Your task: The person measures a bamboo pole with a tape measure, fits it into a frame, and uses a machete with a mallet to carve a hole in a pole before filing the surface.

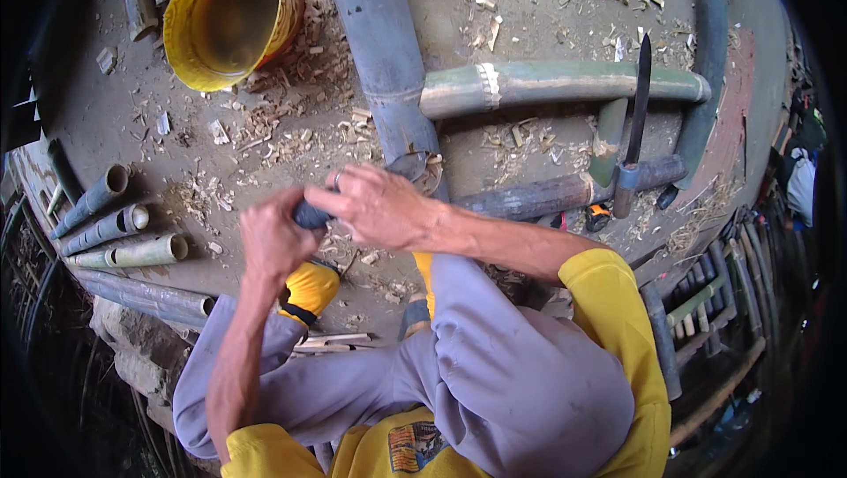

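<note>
Both hands are at a dark, rounded hand tool (311,214) in front of my knees. My left hand (275,229), a little blurred, is closed round its left end. My right hand (381,205), with a ring on one finger, is wrapped over its body. Beyond the right hand a grey, round metal part (411,168) shows against a thick bamboo pole (375,33); it looks like an angle grinder's head, but the hand hides most of it. The pole runs away from me along the ground, and I cannot tell whether the metal touches it.
A yellow bucket (281,15) holds murky liquid. A green bamboo piece (547,85) and a darker pole (538,198) lie at right, with a long-bladed knife (640,103) and an orange-black tape measure (597,215). Cut bamboo tubes (146,251) lie left. Chips litter the ground.
</note>
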Action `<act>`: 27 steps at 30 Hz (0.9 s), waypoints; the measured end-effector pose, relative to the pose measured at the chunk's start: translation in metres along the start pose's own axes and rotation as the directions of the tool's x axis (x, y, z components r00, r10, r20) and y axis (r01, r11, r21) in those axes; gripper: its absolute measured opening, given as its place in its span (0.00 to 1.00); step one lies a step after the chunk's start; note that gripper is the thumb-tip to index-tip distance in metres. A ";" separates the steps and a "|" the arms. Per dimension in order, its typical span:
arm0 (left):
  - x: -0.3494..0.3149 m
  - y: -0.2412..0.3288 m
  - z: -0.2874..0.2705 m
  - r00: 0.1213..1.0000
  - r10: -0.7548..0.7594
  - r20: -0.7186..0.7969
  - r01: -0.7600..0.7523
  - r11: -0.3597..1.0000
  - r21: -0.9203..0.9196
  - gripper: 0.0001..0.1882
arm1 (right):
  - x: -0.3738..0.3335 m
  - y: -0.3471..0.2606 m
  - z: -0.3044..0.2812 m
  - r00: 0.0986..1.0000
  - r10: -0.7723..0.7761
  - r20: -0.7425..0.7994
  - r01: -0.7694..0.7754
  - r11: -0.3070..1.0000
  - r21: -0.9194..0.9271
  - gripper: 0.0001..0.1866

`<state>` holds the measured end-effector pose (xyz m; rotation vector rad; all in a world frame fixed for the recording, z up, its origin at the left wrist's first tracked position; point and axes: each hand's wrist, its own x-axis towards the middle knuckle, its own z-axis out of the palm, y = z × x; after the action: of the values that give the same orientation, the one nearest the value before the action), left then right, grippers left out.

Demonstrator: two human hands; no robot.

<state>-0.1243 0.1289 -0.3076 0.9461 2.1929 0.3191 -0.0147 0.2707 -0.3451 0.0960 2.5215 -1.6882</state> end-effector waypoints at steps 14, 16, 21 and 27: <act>0.077 -0.009 -0.036 0.795 0.123 0.593 -0.250 0.959 0.136 0.11 | 0.001 -0.008 0.021 0.954 0.299 0.017 -0.290 0.907 0.306 0.20; 0.039 -0.019 -0.016 0.818 -0.012 0.575 0.012 1.000 0.004 0.14 | -0.003 -0.001 0.020 0.935 0.229 0.272 -0.302 0.915 0.268 0.19; -0.094 0.018 0.084 0.782 -0.390 0.487 0.565 0.773 -0.288 0.18 | -0.026 -0.013 0.009 0.733 0.094 0.673 -0.076 0.996 -0.056 0.18; 0.050 0.005 -0.046 0.818 0.167 0.550 -0.315 0.931 0.187 0.11 | -0.009 -0.020 0.020 0.970 0.236 -0.053 -0.221 0.956 0.194 0.19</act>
<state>-0.1778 0.1707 -0.2980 1.2957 1.6280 -0.1283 -0.0074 0.2443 -0.3329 0.4569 2.2882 -1.8492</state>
